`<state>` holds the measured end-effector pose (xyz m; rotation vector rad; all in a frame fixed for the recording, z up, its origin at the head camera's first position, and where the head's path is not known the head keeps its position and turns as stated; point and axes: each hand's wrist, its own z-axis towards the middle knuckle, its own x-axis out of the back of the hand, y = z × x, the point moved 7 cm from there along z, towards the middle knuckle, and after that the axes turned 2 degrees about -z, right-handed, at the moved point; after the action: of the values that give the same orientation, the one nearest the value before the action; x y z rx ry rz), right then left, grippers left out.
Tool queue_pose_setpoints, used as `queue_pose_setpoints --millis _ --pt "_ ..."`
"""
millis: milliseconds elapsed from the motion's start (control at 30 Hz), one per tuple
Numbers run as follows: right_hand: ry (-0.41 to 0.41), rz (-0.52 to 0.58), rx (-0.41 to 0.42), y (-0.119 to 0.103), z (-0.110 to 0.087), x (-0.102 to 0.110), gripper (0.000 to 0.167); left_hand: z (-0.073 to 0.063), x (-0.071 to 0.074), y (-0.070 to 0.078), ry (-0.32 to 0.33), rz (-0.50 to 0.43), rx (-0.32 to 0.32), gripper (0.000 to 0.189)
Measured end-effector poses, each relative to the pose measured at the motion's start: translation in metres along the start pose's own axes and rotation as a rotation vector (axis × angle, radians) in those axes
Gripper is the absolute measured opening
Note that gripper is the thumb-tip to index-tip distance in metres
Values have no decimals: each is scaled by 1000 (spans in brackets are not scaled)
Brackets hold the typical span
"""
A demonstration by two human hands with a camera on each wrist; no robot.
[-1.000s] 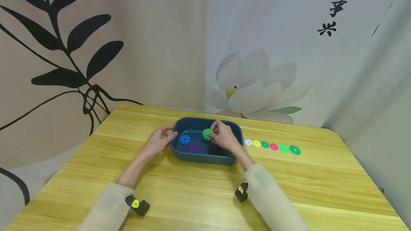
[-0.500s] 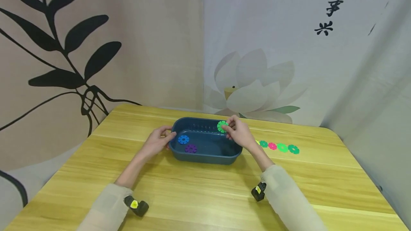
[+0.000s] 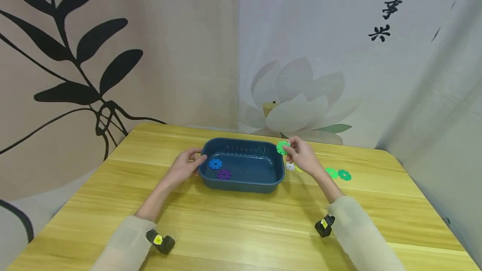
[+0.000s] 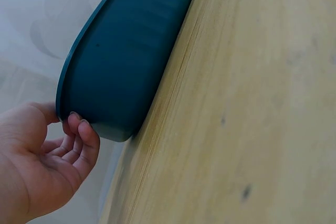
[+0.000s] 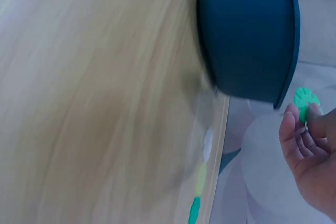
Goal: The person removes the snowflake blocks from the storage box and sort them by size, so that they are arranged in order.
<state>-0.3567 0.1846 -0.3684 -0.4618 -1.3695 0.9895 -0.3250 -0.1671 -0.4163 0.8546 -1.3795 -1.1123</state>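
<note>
A dark blue plastic basin [image 3: 241, 187] stands on the table. My left hand [image 3: 184, 165] grips its left end, thumb at the rim and curled fingers against the outer wall in the left wrist view. Inside the basin lie a blue notched disc [image 3: 215, 164] and a purple notched disc [image 3: 224, 174]. Between thumb and fingertips, my right hand [image 3: 304, 157] pinches a bright green notched disc [image 3: 282, 148]. It is held in the air just beyond the basin's right rim, and the right wrist view shows the same disc [image 5: 304, 100] raised above the table.
Right of the basin runs a row of flat discs on the wooden table [image 3: 233, 229]: a white one [image 3: 289, 166], a yellow one [image 3: 298, 169], a light green one [image 3: 331, 173] and a dark green one [image 3: 344, 175]. My right hand hides the row's middle. A printed curtain hangs behind.
The right hand has lifted the bright green disc out of the basin and carried it right, past the rim. The left hand stays on the basin, which has not moved on the table.
</note>
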Motion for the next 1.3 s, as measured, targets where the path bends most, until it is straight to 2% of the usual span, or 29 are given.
queue_pose_setpoints --millis 200,300,400,533,967,1067,1300 --pt "11 -34 -16 18 -9 20 22 -1 0 2 -6 -7 -9 50" --pt "24 -60 -36 26 -14 33 24 -8 0 15 -9 4 -3 48" --pt "39 -95 -60 35 -19 46 24 -8 0 16 -8 21 -3 48" --pt "59 -130 -83 51 -29 65 25 -1 1 3 -2 25 -10 50" --pt "105 -170 -198 103 -61 117 37 -1 0 3 -4 9 -1 51" --pt "100 -184 -219 114 -67 125 35 -3 0 9 -7 7 6 49" --pt "73 -190 -295 137 -81 140 33 -20 -2 38 -19 14 13 46"
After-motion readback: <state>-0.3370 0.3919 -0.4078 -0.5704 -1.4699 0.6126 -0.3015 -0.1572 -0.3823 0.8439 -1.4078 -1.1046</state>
